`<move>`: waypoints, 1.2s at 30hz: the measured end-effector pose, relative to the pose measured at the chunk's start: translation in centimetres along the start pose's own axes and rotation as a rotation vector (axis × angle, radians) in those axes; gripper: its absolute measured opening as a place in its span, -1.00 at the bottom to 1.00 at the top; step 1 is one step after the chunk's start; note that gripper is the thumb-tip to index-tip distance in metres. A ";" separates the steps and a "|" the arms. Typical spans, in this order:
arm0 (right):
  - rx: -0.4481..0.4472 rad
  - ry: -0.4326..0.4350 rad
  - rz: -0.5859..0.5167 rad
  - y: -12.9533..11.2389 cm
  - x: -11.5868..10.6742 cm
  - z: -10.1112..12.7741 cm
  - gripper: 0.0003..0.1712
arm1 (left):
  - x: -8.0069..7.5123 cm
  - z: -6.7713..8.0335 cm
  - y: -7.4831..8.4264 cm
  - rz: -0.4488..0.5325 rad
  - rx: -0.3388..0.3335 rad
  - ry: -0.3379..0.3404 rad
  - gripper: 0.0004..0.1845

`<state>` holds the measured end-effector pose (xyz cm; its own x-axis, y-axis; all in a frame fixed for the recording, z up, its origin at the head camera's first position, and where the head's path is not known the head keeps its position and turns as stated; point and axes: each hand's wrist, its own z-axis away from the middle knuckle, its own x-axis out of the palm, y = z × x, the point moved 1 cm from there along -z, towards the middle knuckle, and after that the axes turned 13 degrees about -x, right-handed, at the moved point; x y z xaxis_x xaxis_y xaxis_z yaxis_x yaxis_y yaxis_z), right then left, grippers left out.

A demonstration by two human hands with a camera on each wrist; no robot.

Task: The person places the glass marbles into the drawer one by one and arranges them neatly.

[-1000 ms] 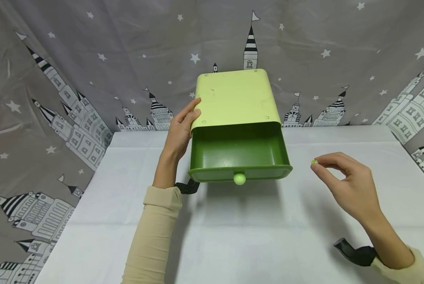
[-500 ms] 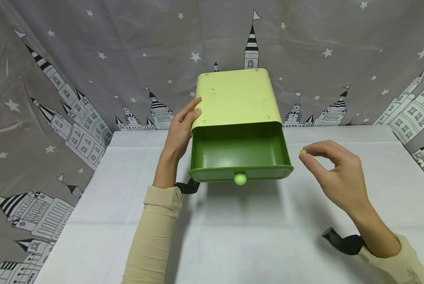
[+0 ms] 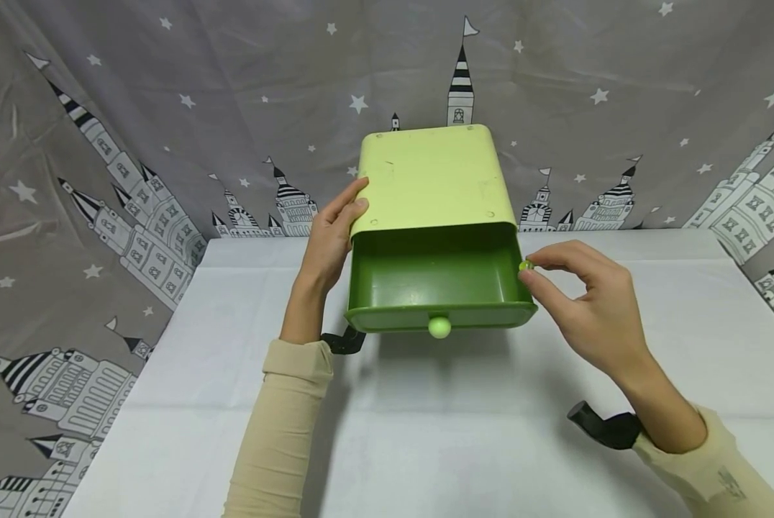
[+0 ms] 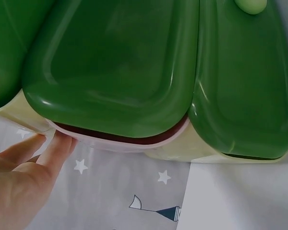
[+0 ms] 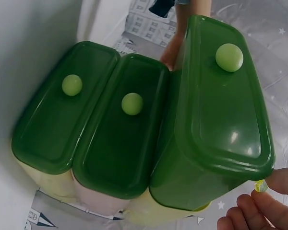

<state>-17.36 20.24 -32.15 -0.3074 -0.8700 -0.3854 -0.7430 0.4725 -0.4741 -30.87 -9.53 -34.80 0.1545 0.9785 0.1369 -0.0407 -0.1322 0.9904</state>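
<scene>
My left fingers [image 3: 351,205] lie straight and flat on the left side of the light green box [image 3: 429,176]. My left hand [image 3: 329,241] holds nothing; it only presses on the box. The top drawer [image 3: 435,277] is pulled out toward me. It is dark green, with nothing I can see in it, and has a round pale knob [image 3: 439,326] on its front. From the right wrist view I see two more drawers [image 5: 93,127] under it, both pushed in.

My right fingers [image 3: 555,255] pinch a tiny ball [image 3: 525,265], right at the drawer's right rim. The inside of the drawer lies just to the left of the ball, and its long way runs left to right. My right hand [image 3: 584,302] is the nearer one to it. The ball is small, round, shiny and yellow-green.
</scene>
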 end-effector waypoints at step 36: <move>0.090 -0.326 -0.082 0.5 0.2 1.0 0.22 | 0.0 0.1 0.0 -0.031 -0.005 0.012 -0.53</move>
<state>-17.14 20.41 -33.29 -0.0318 -0.8219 -0.5687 -0.6972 0.4260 -0.5766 -30.81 -9.56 -34.81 0.1438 0.9840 0.1055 -0.0405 -0.1006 0.9941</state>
